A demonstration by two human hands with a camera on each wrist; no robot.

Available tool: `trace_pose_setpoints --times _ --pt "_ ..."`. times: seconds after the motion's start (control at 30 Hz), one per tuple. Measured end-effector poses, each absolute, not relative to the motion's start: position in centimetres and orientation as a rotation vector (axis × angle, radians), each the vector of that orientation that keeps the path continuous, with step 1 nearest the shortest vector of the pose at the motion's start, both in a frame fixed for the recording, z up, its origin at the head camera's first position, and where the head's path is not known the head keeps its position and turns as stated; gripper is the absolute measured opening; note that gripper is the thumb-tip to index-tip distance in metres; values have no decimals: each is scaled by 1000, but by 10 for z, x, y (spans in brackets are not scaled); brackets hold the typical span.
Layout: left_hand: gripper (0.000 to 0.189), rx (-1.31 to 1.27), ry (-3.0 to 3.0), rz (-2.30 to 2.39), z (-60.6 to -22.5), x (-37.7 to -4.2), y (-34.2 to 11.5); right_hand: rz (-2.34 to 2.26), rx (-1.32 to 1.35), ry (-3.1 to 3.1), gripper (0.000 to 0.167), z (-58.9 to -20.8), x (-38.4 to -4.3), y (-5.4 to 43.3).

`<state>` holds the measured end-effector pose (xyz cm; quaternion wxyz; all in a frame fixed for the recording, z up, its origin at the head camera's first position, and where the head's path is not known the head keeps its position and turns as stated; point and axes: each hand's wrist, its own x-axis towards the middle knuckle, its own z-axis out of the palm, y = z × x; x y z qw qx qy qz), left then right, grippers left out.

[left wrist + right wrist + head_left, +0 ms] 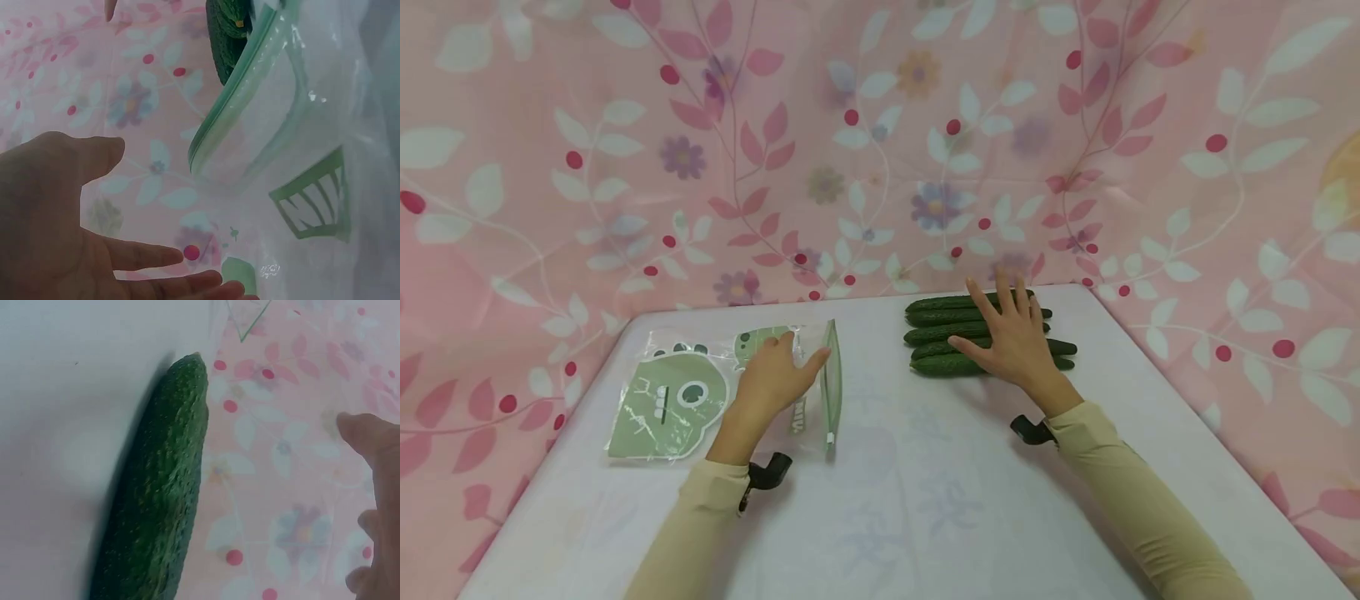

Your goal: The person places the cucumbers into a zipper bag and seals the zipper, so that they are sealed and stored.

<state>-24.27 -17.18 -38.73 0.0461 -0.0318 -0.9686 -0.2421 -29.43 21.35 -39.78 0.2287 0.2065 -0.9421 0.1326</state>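
My left hand [772, 377] is held over a clear zip bag [811, 417] with green dinosaur prints, its fingers extended and gripping nothing. In the left wrist view the bag's green zip edge [232, 87] bows apart at the mouth, beyond the loose thumb and fingers [147, 255]. On the right, my right hand [1017, 343] spreads its fingers wide above several dark green cucumbers [951, 365] lying side by side, hiding part of them. The right wrist view shows the nearest cucumber [156, 487] resting on the white cloth, with the thumb [359, 431] apart from it.
A white cloth covers the table [880, 492]. Behind and at both sides hangs a pink floral curtain [880, 167]. The bag's small white slider [831, 438] sits at the near end of its zip. A black camera mount is on each wrist.
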Motion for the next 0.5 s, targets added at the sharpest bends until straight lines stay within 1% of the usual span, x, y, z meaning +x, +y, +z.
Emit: trace_pose_setpoints --times 0.1,0.2,0.5 --pt "95 -71 -2985 -735 -393 -243 -168 407 640 -2610 97 -401 -294 219" --pt "96 -51 -2999 -713 -398 -244 -166 409 671 -2638 96 -406 -294 225" --pt "89 -67 -2976 -674 -403 -242 -162 442 655 -2708 95 -415 -294 237"
